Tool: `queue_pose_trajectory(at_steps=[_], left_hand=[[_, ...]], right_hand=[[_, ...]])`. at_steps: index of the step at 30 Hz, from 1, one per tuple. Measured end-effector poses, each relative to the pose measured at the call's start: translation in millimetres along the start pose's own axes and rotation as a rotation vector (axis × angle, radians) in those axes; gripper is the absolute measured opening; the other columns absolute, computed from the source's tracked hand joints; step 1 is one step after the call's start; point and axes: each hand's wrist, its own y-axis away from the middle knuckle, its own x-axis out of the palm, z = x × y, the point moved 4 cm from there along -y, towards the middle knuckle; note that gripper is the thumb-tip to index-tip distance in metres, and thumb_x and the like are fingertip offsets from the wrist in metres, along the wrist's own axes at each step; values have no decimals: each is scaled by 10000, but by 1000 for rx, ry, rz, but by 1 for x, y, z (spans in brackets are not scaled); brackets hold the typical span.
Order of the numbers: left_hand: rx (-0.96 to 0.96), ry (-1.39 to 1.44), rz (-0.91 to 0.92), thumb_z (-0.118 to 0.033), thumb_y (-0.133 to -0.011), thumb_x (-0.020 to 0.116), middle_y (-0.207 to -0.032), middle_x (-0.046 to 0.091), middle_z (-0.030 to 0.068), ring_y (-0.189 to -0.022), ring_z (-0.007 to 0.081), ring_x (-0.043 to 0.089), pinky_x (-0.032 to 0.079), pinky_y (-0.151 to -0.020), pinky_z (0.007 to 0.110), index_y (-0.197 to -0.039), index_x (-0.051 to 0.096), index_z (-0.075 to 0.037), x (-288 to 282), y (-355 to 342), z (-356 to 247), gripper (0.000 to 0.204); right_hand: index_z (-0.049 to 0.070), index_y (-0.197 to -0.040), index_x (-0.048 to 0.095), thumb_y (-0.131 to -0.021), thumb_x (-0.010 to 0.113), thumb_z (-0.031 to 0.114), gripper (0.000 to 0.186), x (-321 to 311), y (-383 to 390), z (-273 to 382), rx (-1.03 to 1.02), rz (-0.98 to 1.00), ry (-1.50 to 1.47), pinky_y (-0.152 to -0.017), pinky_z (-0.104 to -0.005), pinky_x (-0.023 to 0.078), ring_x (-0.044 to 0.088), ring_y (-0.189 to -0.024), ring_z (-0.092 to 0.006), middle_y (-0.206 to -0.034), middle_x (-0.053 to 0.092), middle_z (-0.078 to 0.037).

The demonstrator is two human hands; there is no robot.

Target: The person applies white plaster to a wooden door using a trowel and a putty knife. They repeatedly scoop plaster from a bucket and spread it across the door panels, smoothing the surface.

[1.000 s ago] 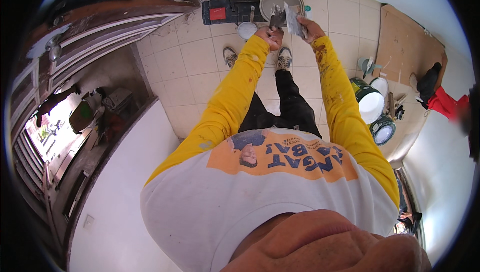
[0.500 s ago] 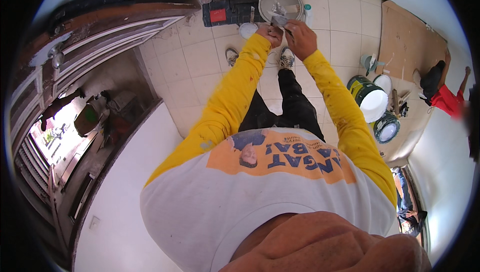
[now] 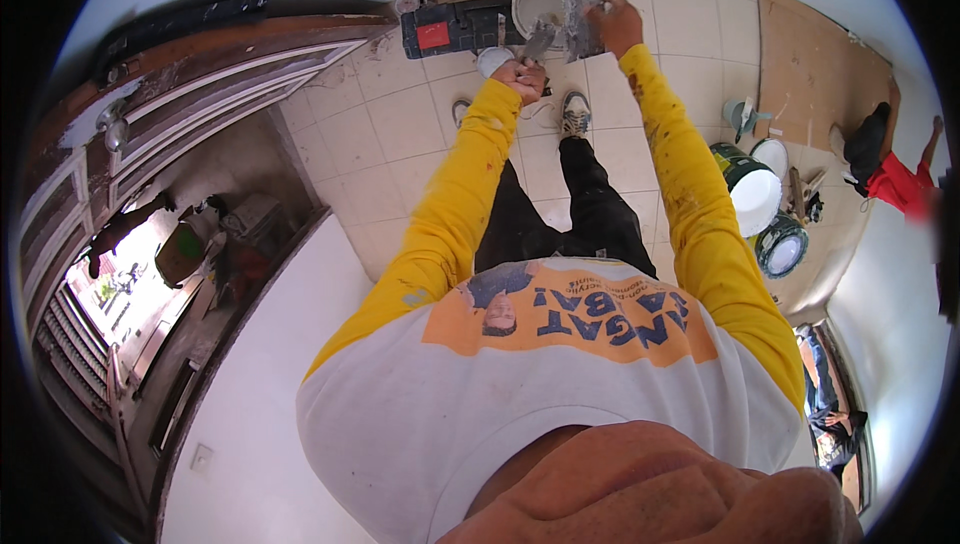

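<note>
My left hand (image 3: 522, 80) is closed around the handle of a putty knife (image 3: 541, 38), its blade pointing away from me. To the right, my right hand (image 3: 616, 24) grips a wider scraper (image 3: 578, 26) with its broad, smeared blade turned left. Both blades hang in front of a round bucket (image 3: 518, 16) on the floor and hide part of its inside. A small gap separates the two blades. Close by my left hand stands a white round container (image 3: 492, 61).
A dark toolbox (image 3: 465, 16) with a red label lies left of the bucket, beside a small can (image 3: 408, 2). Paint pails (image 3: 752, 199) and a cardboard sheet (image 3: 815, 64) are at right, where a person in red (image 3: 895, 189) is. A door (image 3: 230, 74) stands at left.
My right hand has moved right and away from my left hand, bringing the wide scraper into plain view. My left hand has shifted slightly left and nearer to me. The blades have come apart.
</note>
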Motion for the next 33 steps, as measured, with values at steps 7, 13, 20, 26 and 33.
queue_pose_trajectory(at_steps=[7,13,20,26,33], left_hand=[[-93,-56,92,-158,-877,513,-641,413,17,-423,106,352,288,-371,257,-828,468,-59,18,5,0,119],[530,-639,-174,-326,-946,573,-663,463,38,-453,140,440,341,-375,287,-900,525,-61,29,4,-50,273],[1227,-1883,-330,-435,-870,711,-891,685,217,-658,309,687,527,-478,444,-1271,565,25,105,60,-46,627],[1338,-1876,-385,-534,-894,667,-888,647,147,-629,198,643,512,-475,360,-1267,564,31,81,88,-99,685],[1948,-2160,-258,-71,-953,477,-1242,603,221,-1218,387,542,418,-1074,461,-1225,602,-28,-2,88,-88,303]], right_hand=[[-12,-1178,648,-893,750,201,370,36,31,-39,921,382,-1089,-823,-346,583,694,-949,-220,-1100,705,-134],[-4,-1195,658,-874,775,256,430,7,86,-47,439,254,-863,-812,-355,567,689,-934,-190,-1027,706,-93],[146,-1098,730,-917,639,220,216,-7,66,43,-577,38,287,-830,-389,562,687,-973,-321,-1057,712,-100],[74,-1103,726,-871,653,416,420,24,-14,29,-113,232,313,-866,-451,543,668,-1034,-377,-1094,710,-192],[-45,-860,734,-846,738,418,462,35,54,-109,283,171,-62,-698,-426,499,634,-713,-250,-813,730,-205]])
